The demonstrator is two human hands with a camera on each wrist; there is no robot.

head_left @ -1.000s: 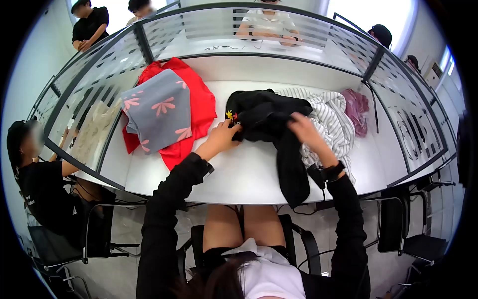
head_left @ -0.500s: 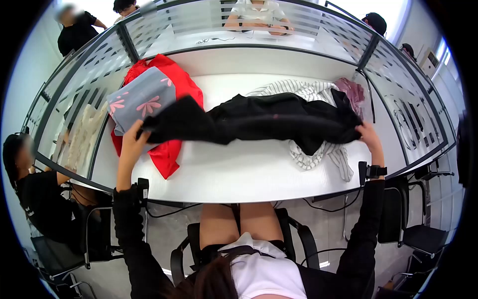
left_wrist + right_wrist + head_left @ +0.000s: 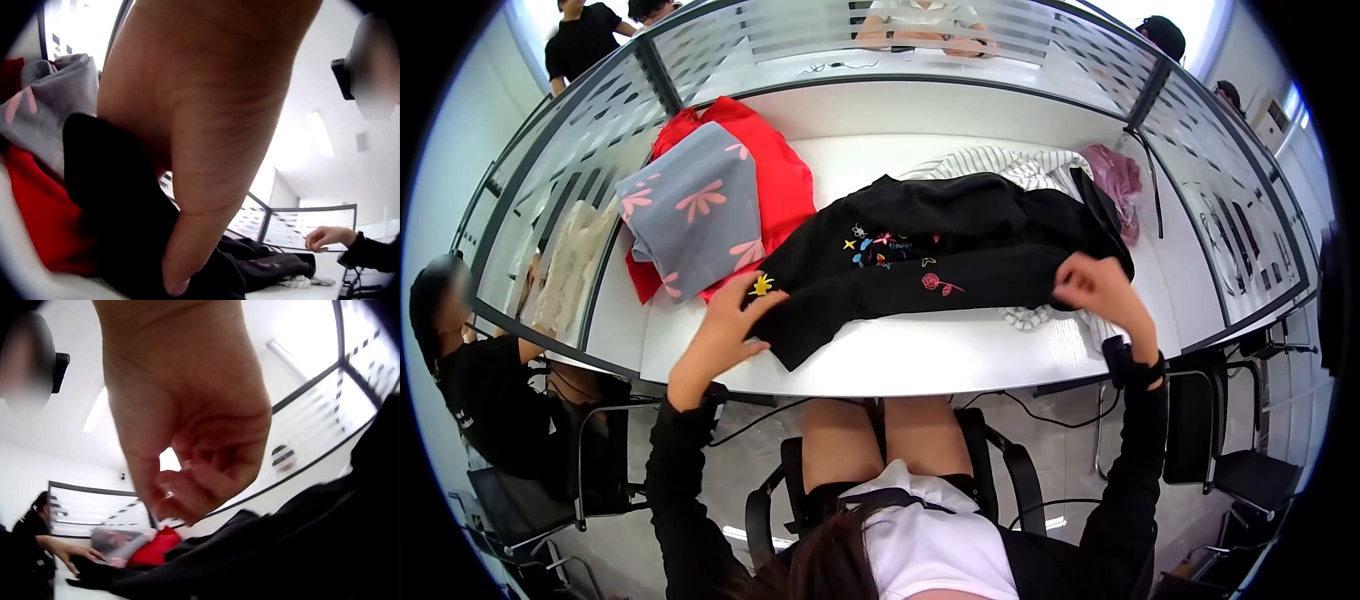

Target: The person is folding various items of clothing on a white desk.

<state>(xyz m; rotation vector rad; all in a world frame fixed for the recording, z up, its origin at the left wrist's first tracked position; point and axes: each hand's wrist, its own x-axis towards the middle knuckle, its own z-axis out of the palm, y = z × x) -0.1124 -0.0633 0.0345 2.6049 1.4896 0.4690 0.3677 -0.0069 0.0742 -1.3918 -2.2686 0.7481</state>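
A black embroidered garment (image 3: pixel 880 255) lies stretched across the table, with a pink rose, a yellow flower and small colourful motifs on it. At its left end rests my left hand (image 3: pixel 722 330), fingers spread over the cloth by the yellow flower and thumb held apart. The left wrist view shows that thumb (image 3: pixel 200 231) extended in front of the black fabric. My right hand (image 3: pixel 1100 290) is over the garment's right part. In the right wrist view its fingers (image 3: pixel 203 484) are curled, with no cloth between them.
Left on the white table (image 3: pixel 880 350) is a grey cloth with pink petals (image 3: pixel 685 215) on top of red fabric (image 3: pixel 785 180). Striped white cloth (image 3: pixel 1010 165) lies partly beneath the black garment, and a pinkish bundle (image 3: pixel 1115 185) sits at the right. A slatted partition (image 3: pixel 820 95) borders the table.
The bunched black garment was pulled out sideways between both hands, then laid down with its embroidery showing. My left hand has moved slightly right, and the right hand has come inward and let go.
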